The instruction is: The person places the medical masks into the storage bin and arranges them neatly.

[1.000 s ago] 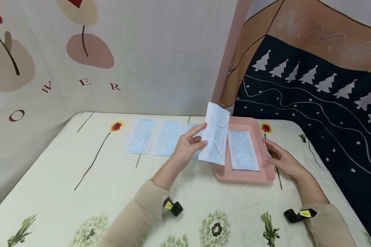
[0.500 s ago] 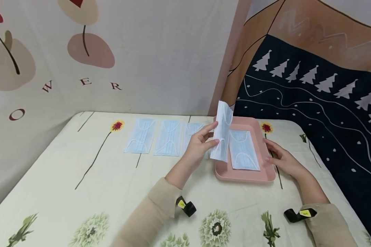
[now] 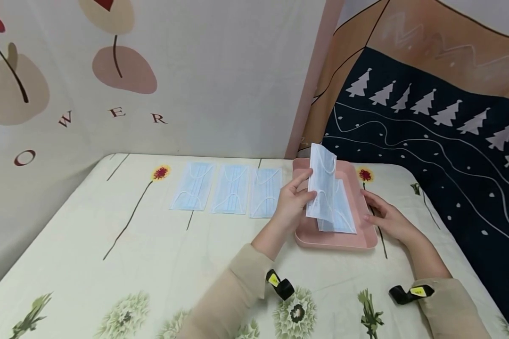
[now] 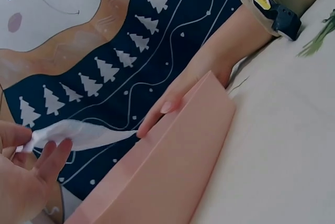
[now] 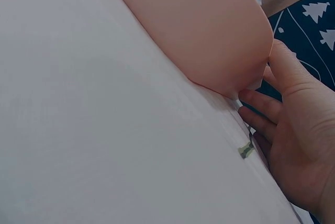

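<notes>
One mask in the air, one in the tray

In the head view, right of the middle, our left hand [image 3: 291,205] pinches a held mask [image 3: 321,183] by its left side, between thumb and fingers. That mask stands up on its end over the pink tray [image 3: 335,241]. Behind it, a flat mask [image 3: 343,209] lies in the tray, partly hidden. We can't tell if the two masks touch. Three more masks lie in a row on the table [image 3: 140,282], left of the tray: a left one [image 3: 192,187], a middle one [image 3: 230,189] and a right one [image 3: 266,192]. Our right hand [image 3: 388,218] touches the tray's right edge.

In the left wrist view, we see the held mask thin and side-on at the lower left, with our fingertips on its end. The tray's wall fills the bottom middle.

In the right wrist view, our right thumb and fingers touch the tray's corner near the right side. We can't tell if they squeeze it or just rest there.

We think this step is bringing the mask to the tray. The next move seems to need us to tip it flat, lay it down, and let go gently.
</notes>
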Available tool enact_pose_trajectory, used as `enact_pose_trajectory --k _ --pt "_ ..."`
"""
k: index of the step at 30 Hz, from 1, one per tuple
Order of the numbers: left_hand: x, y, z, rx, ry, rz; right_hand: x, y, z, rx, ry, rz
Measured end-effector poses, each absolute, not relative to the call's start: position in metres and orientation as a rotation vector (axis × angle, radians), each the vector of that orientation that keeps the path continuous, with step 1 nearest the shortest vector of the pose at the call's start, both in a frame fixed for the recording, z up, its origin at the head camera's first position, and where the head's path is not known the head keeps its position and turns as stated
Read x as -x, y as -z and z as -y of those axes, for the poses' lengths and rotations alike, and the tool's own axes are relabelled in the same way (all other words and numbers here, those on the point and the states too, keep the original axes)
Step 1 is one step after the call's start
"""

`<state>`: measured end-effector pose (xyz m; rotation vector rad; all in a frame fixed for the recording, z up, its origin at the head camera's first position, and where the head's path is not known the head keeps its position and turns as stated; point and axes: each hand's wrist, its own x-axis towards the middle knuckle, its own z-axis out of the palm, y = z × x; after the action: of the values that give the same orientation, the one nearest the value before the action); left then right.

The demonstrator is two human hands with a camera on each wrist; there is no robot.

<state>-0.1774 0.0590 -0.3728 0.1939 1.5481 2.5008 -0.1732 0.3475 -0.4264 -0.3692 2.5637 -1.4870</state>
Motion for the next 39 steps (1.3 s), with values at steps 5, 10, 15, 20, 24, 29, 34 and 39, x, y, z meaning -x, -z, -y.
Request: enact_pose_trajectory --k 5,10,15,20,24,29,34,39 --pt "0.178 0.378 -0.074 0.005 -2.532 -1.562 0.174 0.428 -0.348 0.396 1.502 -2.560" --pt "0.180 0.383 -0.089 0.142 -2.530 -1.655 0.174 0.430 -0.349 0.433 1.542 -2.526" --pt "0.181 0.389 -0.104 0.220 -2.540 -1.665 0.173 0.430 -0.350 0.449 1.528 -2.543" --pt "0.180 0.394 -0.113 0.254 -2.507 -1.754 0.173 0.430 -0.349 0.448 1.515 -2.552" --pt "0.180 0.397 -0.117 0.281 -2.507 -1.772 0.173 0.430 -0.349 0.441 1.513 -2.552" --pt "0.182 0.398 -0.122 0.351 -2.483 -1.775 0.174 0.430 -0.349 0.446 1.521 -2.543" --pt "0.183 0.399 -0.127 0.391 -2.452 -1.793 0.173 0.429 -0.349 0.439 1.518 -2.548" --pt "0.184 0.400 -0.132 0.413 -2.449 -1.783 0.173 0.428 -0.349 0.425 1.508 -2.556"
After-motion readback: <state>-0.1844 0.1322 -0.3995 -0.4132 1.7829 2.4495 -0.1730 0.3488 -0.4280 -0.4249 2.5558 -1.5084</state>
